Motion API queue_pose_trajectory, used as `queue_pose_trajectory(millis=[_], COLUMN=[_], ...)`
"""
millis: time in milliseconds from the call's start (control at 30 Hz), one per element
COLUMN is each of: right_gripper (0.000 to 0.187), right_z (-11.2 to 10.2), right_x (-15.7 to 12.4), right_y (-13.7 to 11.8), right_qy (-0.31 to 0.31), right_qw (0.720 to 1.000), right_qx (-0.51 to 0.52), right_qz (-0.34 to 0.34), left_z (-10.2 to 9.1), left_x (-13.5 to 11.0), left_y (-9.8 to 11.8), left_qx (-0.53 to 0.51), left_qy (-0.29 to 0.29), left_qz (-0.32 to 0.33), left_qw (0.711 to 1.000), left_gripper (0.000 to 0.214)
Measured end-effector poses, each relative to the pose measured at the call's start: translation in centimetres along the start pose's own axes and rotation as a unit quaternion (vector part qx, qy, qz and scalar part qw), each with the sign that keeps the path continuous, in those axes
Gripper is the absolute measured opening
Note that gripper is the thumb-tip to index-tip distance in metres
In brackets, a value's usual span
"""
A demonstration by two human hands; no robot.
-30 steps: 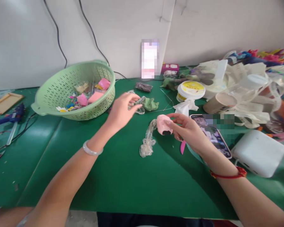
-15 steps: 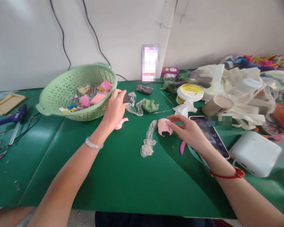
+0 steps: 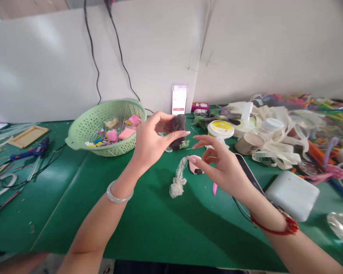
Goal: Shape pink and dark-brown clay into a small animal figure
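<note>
My left hand (image 3: 153, 140) is raised above the table, with a dark grey lump of modelling clay (image 3: 178, 125) gripped between thumb and fingers. To its right, my right hand (image 3: 224, 165) hovers with fingers apart and curved, holding nothing. Beneath its fingertips lies a pink clay lump (image 3: 193, 167) with a black patch; whether they touch is hard to tell. Crumpled clear plastic wrap (image 3: 177, 187) rests just left of the pink lump. A pink plastic modelling tool (image 3: 215, 188) is partly hidden below my right hand. Green clay (image 3: 184, 144) shows behind the grey lump.
At the left stands a green colander (image 3: 103, 150) of small colourful pieces, with a glue gun (image 3: 31, 150) beyond it. A lit phone (image 3: 178, 101) leans on the wall. To the right are a yellow-lidded tub (image 3: 220, 127), a phone (image 3: 247, 171), a white box (image 3: 293, 194) and plastic bags (image 3: 291, 140).
My left hand has brought the dark grey clay from beside the colander to the middle. My right hand has loosened from the pink lump and opened. The view has tilted upward.
</note>
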State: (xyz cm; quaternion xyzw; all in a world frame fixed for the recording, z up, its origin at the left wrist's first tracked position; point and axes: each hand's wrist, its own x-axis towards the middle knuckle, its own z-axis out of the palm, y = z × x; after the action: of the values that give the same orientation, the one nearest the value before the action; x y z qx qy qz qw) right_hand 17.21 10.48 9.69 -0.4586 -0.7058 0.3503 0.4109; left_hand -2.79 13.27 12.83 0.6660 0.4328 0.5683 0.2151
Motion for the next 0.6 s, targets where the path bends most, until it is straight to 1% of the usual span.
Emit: queue_pose_trajectory(millis=[33, 67, 167, 267, 367, 500, 600], right_gripper=[0.058, 0.059, 0.047, 0.043, 0.045, 0.042, 0.040], right_z=[0.0, 0.0, 0.6, 1.5, 2.1, 2.2, 2.1], right_x=[0.7, 1.5, 4.0, 5.7, 6.7, 7.4, 7.8], right_y=[-1.1, -2.2, -5.5, -7.4, -7.1, -5.2, -4.5], right_qy=[-0.007, -0.005, 0.037, 0.068, 0.060, 0.009, -0.021], right_qw=[1.000, 0.999, 0.989, 0.974, 0.968, 0.964, 0.962], right_qx=[0.015, 0.038, 0.117, 0.175, 0.216, 0.246, 0.261], right_qz=[-0.012, -0.030, -0.086, -0.124, -0.118, -0.098, -0.082], left_z=[0.1, 0.3, 0.9, 1.2, 1.1, 0.5, 0.1], left_x=[0.4, 0.9, 2.2, 3.0, 3.6, 4.1, 4.2], left_y=[0.9, 1.8, 4.1, 5.1, 4.4, 2.9, 2.2], left_qx=[-0.029, -0.055, -0.102, -0.120, -0.132, -0.132, -0.132], left_qy=[0.006, 0.019, 0.062, 0.080, 0.096, 0.074, 0.073], left_qz=[-0.005, -0.003, 0.003, 0.015, 0.015, 0.016, 0.012], left_qw=[1.000, 0.998, 0.993, 0.989, 0.987, 0.988, 0.989], left_gripper=[0.034, 0.033, 0.032, 0.028, 0.030, 0.031, 0.030])
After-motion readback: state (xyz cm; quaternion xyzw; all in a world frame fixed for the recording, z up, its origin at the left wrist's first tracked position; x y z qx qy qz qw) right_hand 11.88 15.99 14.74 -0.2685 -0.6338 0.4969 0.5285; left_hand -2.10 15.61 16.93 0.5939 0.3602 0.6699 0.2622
